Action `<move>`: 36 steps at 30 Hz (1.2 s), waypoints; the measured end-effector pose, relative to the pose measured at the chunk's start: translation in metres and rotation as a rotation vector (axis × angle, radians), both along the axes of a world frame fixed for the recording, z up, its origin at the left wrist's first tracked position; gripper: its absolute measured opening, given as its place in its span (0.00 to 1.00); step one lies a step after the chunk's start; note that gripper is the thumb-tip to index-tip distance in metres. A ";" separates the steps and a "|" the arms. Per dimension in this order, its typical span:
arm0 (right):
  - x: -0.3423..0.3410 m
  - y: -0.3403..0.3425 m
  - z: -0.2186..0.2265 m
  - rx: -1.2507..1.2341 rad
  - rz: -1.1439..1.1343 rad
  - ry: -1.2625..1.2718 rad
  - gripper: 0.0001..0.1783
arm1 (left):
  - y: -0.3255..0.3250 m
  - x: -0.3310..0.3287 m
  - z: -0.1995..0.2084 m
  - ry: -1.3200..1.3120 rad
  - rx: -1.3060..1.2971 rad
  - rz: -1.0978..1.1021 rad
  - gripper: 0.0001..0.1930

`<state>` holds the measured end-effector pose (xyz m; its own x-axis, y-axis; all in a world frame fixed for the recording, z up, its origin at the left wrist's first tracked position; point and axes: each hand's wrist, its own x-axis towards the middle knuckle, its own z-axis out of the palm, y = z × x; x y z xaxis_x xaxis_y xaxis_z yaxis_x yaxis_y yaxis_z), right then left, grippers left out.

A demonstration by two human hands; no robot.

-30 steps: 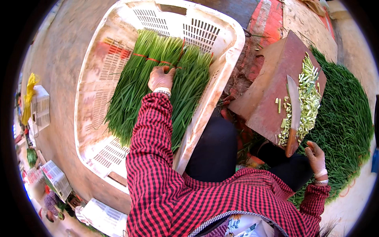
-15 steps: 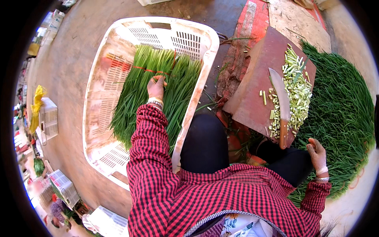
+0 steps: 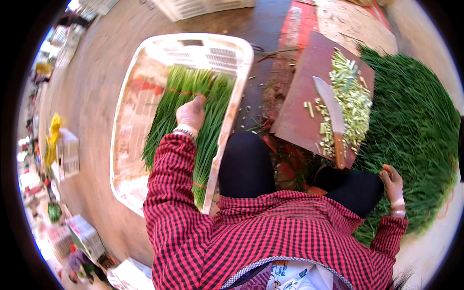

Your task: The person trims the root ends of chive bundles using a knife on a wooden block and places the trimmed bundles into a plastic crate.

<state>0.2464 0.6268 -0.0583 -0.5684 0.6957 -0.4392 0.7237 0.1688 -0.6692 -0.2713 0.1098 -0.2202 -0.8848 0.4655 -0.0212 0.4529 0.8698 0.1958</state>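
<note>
Touching banded green stalks [image 3: 166,113], left hand [image 3: 191,114], inside white crate [image 3: 130,116].

Your left hand [image 3: 190,115] on red-banded bundles of long green leaves [image 3: 166,116], inside a white slatted plastic crate [image 3: 244,62].
Right hand [image 3: 393,182] by your black-clad knee [image 3: 361,193]; curved, wooden-handled steel knife [image 3: 331,108] amid pale-green chopped stalks [image 3: 355,106] on a reddish-brown board [image 3: 298,121].

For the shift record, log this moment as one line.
left hand: on tied greens in crate | right hand: beside knee | knife: on board among cut stems | loose greens: right of board
</note>
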 end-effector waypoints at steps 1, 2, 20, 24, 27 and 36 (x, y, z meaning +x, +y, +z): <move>0.011 0.005 -0.004 -0.023 -0.032 0.065 0.20 | 0.012 0.010 0.023 -0.005 -0.075 -0.084 0.09; 0.018 0.008 -0.003 0.030 -0.039 0.033 0.21 | 0.008 0.014 0.004 0.037 0.018 -0.193 0.10; 0.156 -0.024 0.007 0.315 -0.299 -0.204 0.20 | -0.002 -0.029 -0.029 -0.189 0.786 -0.028 0.13; 0.185 -0.049 -0.023 0.281 -0.254 -0.254 0.20 | 0.110 0.074 0.141 0.507 0.324 -0.130 0.21; 0.189 -0.073 -0.035 -0.107 -0.232 -0.192 0.20 | 0.143 0.072 0.146 -0.642 1.169 -0.104 0.16; 0.439 -0.018 -0.033 0.512 -1.480 0.161 0.30 | 0.232 0.250 0.135 -0.751 0.235 -0.521 0.27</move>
